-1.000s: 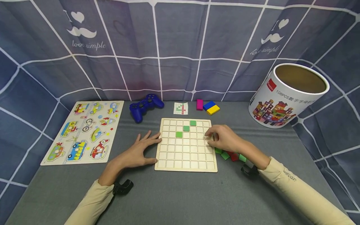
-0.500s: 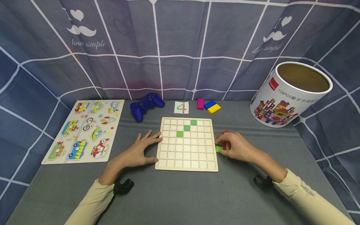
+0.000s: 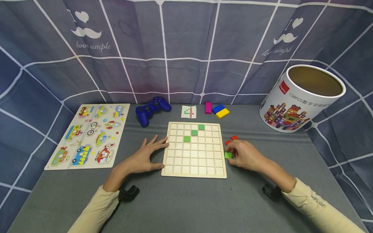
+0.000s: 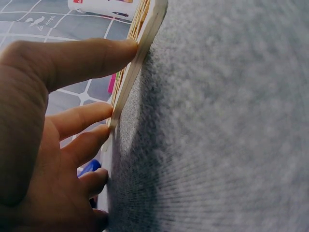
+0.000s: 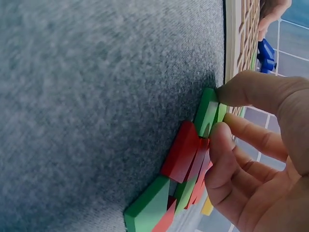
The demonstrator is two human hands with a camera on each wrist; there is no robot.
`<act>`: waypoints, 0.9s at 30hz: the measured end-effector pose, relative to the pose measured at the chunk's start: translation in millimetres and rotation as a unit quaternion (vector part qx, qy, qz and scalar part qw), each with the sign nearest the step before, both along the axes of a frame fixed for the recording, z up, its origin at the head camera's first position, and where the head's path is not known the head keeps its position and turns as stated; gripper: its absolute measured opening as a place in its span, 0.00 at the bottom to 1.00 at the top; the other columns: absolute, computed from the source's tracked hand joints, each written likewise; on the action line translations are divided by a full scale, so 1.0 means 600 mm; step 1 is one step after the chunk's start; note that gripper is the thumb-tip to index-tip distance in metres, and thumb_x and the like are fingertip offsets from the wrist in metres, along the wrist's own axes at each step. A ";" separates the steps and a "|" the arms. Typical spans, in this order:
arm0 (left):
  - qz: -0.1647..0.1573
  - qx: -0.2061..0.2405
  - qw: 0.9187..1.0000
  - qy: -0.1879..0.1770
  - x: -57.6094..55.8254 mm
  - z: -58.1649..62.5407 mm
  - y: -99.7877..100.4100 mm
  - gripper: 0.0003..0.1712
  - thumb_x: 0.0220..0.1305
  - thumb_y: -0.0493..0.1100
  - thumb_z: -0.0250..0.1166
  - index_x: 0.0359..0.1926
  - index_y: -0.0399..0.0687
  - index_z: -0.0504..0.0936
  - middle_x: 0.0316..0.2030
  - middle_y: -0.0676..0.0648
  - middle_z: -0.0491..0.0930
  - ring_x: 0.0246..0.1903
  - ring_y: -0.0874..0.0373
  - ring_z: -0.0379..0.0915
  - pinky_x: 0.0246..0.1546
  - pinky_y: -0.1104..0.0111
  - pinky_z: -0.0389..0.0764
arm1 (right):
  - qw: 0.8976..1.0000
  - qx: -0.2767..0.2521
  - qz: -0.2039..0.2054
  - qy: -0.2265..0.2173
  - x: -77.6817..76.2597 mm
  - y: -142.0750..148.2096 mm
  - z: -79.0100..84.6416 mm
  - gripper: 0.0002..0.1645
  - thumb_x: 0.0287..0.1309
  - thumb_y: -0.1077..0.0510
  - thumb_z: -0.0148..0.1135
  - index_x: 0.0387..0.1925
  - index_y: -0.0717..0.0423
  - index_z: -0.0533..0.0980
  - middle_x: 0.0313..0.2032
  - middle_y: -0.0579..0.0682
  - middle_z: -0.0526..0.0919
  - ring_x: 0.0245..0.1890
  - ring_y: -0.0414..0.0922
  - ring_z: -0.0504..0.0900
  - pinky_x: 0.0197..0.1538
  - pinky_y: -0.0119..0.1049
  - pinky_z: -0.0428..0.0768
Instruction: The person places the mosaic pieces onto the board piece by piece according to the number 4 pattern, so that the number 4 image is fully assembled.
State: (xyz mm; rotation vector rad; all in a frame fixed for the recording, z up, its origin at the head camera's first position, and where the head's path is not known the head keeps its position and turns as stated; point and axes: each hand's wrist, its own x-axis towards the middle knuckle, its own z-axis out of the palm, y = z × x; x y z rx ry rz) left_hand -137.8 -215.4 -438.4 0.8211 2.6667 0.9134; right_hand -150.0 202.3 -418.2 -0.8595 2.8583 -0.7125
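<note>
A wooden grid board [image 3: 193, 173] lies on the grey cloth, with green tiles in three of its cells, one of them [image 3: 186, 138]. My left hand [image 3: 142, 157] is spread at the board's left side; in the left wrist view the thumb [image 4: 96, 55] and fingertips touch its edge. Just off the right edge, my right hand [image 3: 245, 155] pinches a green tile [image 3: 228, 155] between thumb and fingers. Beneath and beside these fingers lies a loose pile of red tiles [image 5: 182, 151] and green tiles [image 5: 147, 205], partly hidden by the hand in the head view.
Behind the board lie a small pattern card [image 3: 188, 112], a magenta block [image 3: 208, 108], a blue block [image 3: 218, 108] and a yellow block [image 3: 222, 113]. A blue game controller [image 3: 152, 110] and a picture puzzle board [image 3: 87, 136] are leftward. A large tub [image 3: 300, 100] stands back right.
My right hand has moved from over the board's right edge to the tile pile, and its fingers now hold a green tile there. The left hand stays in place.
</note>
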 end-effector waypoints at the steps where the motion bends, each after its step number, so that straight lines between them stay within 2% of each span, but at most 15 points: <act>1: 0.000 0.000 1.000 0.001 0.000 0.000 0.000 0.47 0.55 0.49 0.76 0.74 0.49 0.67 0.78 0.50 0.50 0.76 0.40 0.33 0.68 0.35 0.27 | 1.000 -0.001 -0.001 0.003 0.000 0.000 0.000 0.16 0.43 0.63 0.76 0.38 0.53 0.83 0.28 0.42 0.79 0.25 0.36 0.73 0.28 0.33 0.73; 9: 0.001 0.004 1.000 -0.004 0.000 0.002 0.001 0.47 0.55 0.49 0.76 0.74 0.48 0.67 0.78 0.51 0.50 0.76 0.41 0.33 0.68 0.36 0.26 | 0.998 -0.018 0.012 0.051 -0.004 -0.002 0.005 0.18 0.41 0.64 0.73 0.38 0.50 0.83 0.31 0.43 0.75 0.26 0.37 0.71 0.27 0.33 0.70; 16: 0.001 0.006 1.000 -0.001 0.002 0.000 0.000 0.47 0.55 0.50 0.76 0.74 0.48 0.66 0.78 0.51 0.50 0.76 0.41 0.33 0.68 0.36 0.26 | 0.998 -0.040 0.024 0.042 -0.009 -0.025 0.008 0.18 0.41 0.62 0.76 0.38 0.50 0.83 0.31 0.43 0.75 0.25 0.39 0.73 0.27 0.33 0.70; 27: 0.001 0.004 1.000 0.000 0.003 0.002 0.000 0.47 0.55 0.50 0.76 0.74 0.49 0.66 0.78 0.51 0.50 0.76 0.41 0.33 0.68 0.36 0.26 | 0.997 -0.046 0.041 0.039 -0.028 -0.089 0.004 0.17 0.41 0.61 0.72 0.38 0.48 0.83 0.32 0.42 0.76 0.26 0.37 0.72 0.30 0.34 0.72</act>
